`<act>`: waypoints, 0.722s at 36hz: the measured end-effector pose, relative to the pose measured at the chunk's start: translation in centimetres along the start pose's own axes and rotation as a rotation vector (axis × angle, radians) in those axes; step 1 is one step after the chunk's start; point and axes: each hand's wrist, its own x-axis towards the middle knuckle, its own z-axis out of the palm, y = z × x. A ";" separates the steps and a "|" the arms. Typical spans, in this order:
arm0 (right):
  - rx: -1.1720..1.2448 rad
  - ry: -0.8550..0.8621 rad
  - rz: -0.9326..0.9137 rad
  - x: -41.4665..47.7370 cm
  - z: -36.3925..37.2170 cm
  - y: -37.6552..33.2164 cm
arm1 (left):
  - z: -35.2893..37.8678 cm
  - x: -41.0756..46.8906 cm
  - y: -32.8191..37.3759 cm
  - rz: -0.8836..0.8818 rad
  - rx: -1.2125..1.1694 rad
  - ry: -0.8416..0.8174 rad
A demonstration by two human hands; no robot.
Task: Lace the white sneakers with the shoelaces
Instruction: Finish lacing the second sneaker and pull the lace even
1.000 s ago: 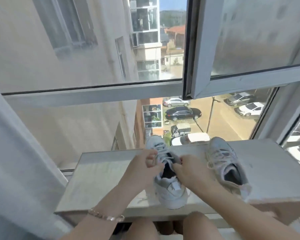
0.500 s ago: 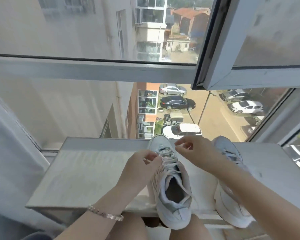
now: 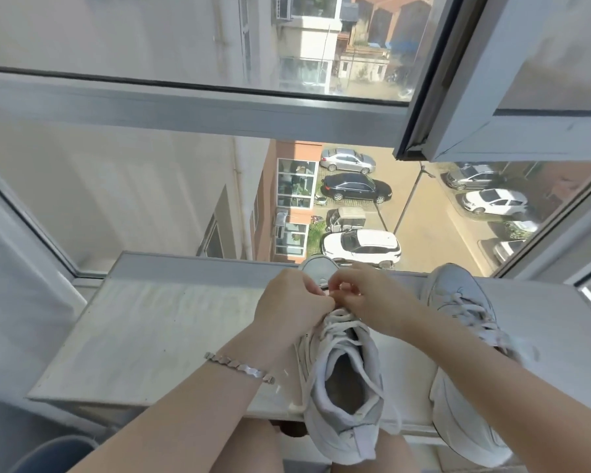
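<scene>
Left hand (image 3: 292, 302), right hand (image 3: 365, 295): my fingers curled, tips meeting, pinching white shoelace (image 3: 338, 324) near front eyelets of middle sneaker (image 3: 342, 404). It lies on windowsill (image 3: 151, 336), toe toward glass, heel overhanging near edge. Second sneaker (image 3: 458, 302) just right, under my right forearm. Blue container (image 3: 58, 452) lower left, contents hidden.
</scene>
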 end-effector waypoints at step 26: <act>0.432 0.191 0.375 -3.0 1.6 0.1 | 1.0 0.8 0.2 0.203 0.058 -0.097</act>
